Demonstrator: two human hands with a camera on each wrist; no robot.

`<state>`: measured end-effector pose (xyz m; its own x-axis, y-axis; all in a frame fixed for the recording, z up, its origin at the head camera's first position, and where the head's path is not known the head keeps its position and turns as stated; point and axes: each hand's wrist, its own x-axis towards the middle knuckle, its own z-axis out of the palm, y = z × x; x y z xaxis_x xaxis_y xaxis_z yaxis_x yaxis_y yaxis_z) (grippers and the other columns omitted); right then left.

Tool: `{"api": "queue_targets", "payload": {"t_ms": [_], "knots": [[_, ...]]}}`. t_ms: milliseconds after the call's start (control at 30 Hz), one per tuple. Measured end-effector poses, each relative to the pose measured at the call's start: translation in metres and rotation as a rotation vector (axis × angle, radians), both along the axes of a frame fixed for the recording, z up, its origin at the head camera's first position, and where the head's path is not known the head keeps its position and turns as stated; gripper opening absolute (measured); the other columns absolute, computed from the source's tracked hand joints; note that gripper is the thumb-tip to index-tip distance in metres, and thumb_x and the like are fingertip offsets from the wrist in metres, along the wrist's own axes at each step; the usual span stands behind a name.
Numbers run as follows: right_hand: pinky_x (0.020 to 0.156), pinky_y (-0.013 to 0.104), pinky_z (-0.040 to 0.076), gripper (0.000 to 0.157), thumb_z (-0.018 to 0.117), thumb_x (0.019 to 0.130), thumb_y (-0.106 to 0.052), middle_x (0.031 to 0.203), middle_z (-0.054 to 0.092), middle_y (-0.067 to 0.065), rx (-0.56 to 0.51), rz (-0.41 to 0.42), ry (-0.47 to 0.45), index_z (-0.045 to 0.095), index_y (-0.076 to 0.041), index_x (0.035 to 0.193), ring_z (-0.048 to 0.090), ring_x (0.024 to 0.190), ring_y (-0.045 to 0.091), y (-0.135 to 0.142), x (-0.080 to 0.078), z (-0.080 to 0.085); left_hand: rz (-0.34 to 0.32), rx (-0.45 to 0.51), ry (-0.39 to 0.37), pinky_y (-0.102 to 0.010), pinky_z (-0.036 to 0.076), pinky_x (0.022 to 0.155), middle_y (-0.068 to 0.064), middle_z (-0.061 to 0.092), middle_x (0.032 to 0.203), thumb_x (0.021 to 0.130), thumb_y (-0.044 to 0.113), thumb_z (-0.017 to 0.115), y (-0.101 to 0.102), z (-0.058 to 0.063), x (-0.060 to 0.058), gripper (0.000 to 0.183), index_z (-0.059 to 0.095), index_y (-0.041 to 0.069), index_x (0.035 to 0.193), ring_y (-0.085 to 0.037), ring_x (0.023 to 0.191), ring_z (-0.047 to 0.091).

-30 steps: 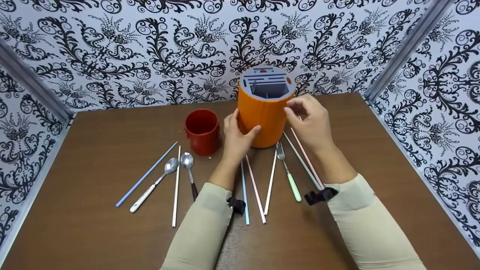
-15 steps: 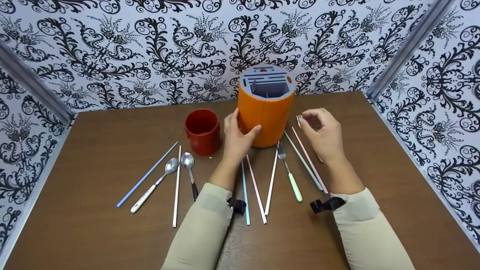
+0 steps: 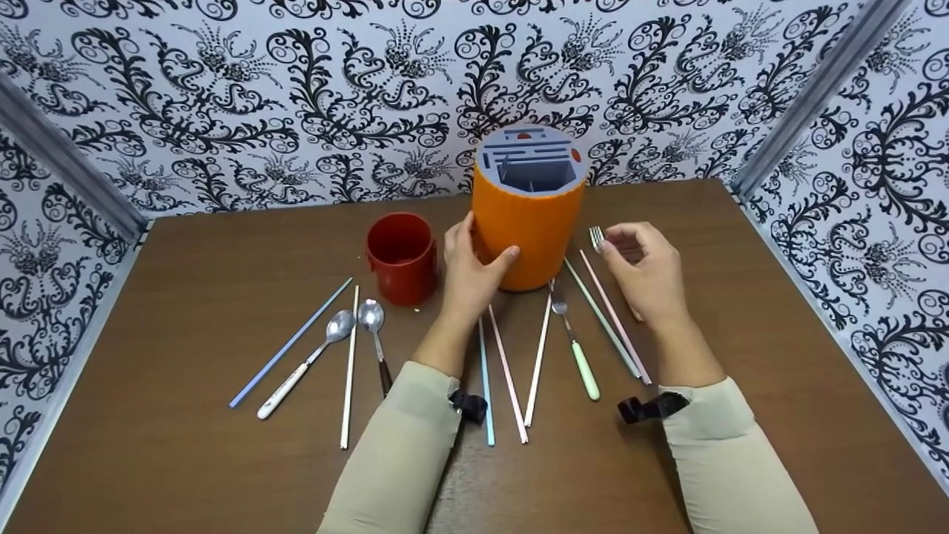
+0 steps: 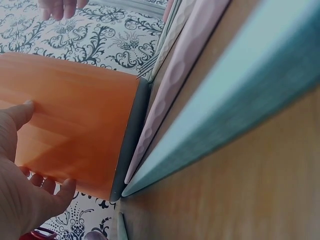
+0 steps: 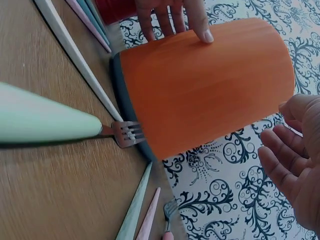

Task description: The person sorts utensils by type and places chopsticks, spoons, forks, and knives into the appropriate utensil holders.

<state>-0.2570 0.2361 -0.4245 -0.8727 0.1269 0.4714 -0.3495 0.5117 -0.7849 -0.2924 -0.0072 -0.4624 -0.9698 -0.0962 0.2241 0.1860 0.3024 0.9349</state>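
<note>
An orange utensil holder (image 3: pixel 525 230) with a grey slotted top stands upright on the table. My left hand (image 3: pixel 470 274) grips its left side, thumb (image 4: pixel 22 112) across the front and fingers spread round the far edge. To the right of the holder, my right hand (image 3: pixel 646 271) hovers with nothing in it, fingers loosely bent and apart from the holder (image 5: pixel 210 85). Behind that hand lies a fork (image 3: pixel 597 237), its tines showing and its pink handle (image 5: pixel 168 235) mostly hidden in the head view. A green-handled fork (image 3: pixel 582 363) points at the holder's base.
A red cup (image 3: pixel 402 259) stands left of the holder. Two spoons (image 3: pixel 296 382) lie before it, with a blue chopstick (image 3: pixel 289 345) and a white chopstick (image 3: pixel 348 378). Several pastel chopsticks (image 3: pixel 508 378) fan out in front of the holder. Patterned walls (image 3: pixel 296 96) enclose the table.
My right hand has moved from beside the holder's upper part to the right and lower, baring the fork's tines. My left hand and the holder have stayed put.
</note>
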Motion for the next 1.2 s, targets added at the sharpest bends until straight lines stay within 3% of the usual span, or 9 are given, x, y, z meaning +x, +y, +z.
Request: {"api": "queue_targets", "payload": {"t_ms": [300, 500, 700, 867, 1100, 1200], "knots": [[0.078, 0.014, 0.053, 0.022, 0.075, 0.094, -0.01, 0.105, 0.072, 0.012, 0.07, -0.016, -0.061, 0.072, 0.002, 0.112, 0.064, 0.086, 0.006, 0.005, 0.0, -0.004, -0.003, -0.004, -0.019, -0.036, 0.039, 0.122, -0.015, 0.04, 0.154, 0.088, 0.028, 0.084, -0.001, 0.0, 0.0, 0.087, 0.038, 0.007, 0.159, -0.029, 0.141, 0.044], [0.079, 0.015, 0.054, 0.022, 0.075, 0.094, -0.009, 0.106, 0.071, 0.013, 0.092, -0.021, -0.082, 0.071, 0.002, 0.112, 0.065, 0.089, 0.014, 0.007, -0.002, -0.005, -0.008, 0.004, -0.026, -0.035, 0.039, 0.122, -0.014, 0.04, 0.154, 0.089, 0.028, 0.084, -0.001, 0.0, -0.001, 0.087, 0.037, 0.008, 0.159, -0.028, 0.142, 0.044], [0.076, 0.01, 0.052, 0.023, 0.075, 0.093, -0.007, 0.105, 0.07, 0.017, 0.128, -0.038, -0.085, 0.071, 0.004, 0.113, 0.066, 0.089, 0.023, 0.012, -0.004, -0.007, -0.007, 0.009, 0.014, -0.036, 0.039, 0.122, -0.018, 0.04, 0.152, 0.088, 0.026, 0.084, 0.0, -0.002, -0.001, 0.088, 0.037, 0.004, 0.159, -0.03, 0.141, 0.044], [0.078, 0.016, 0.055, 0.023, 0.075, 0.093, -0.007, 0.108, 0.069, 0.02, 0.166, -0.049, -0.099, 0.07, 0.003, 0.113, 0.067, 0.091, 0.025, 0.016, -0.007, -0.01, -0.003, 0.007, 0.017, -0.036, 0.039, 0.123, -0.018, 0.04, 0.153, 0.088, 0.027, 0.084, -0.001, -0.002, 0.0, 0.088, 0.038, 0.004, 0.159, -0.03, 0.141, 0.045], [0.076, 0.004, 0.046, 0.025, 0.075, 0.094, -0.01, 0.11, 0.067, 0.021, 0.189, -0.065, -0.132, 0.069, 0.004, 0.114, 0.07, 0.096, 0.031, 0.022, -0.009, -0.016, -0.011, 0.02, 0.002, -0.035, 0.039, 0.122, -0.017, 0.04, 0.153, 0.089, 0.027, 0.084, -0.001, -0.002, 0.0, 0.087, 0.037, 0.005, 0.159, -0.029, 0.141, 0.044], [0.081, 0.014, 0.051, 0.027, 0.074, 0.094, -0.01, 0.111, 0.066, 0.021, 0.208, -0.072, -0.147, 0.068, 0.004, 0.116, 0.07, 0.099, 0.034, 0.025, -0.01, -0.019, -0.013, 0.023, -0.003, -0.035, 0.039, 0.122, -0.016, 0.04, 0.153, 0.089, 0.026, 0.084, -0.001, -0.001, 0.0, 0.087, 0.037, 0.006, 0.159, -0.029, 0.142, 0.044]]}}
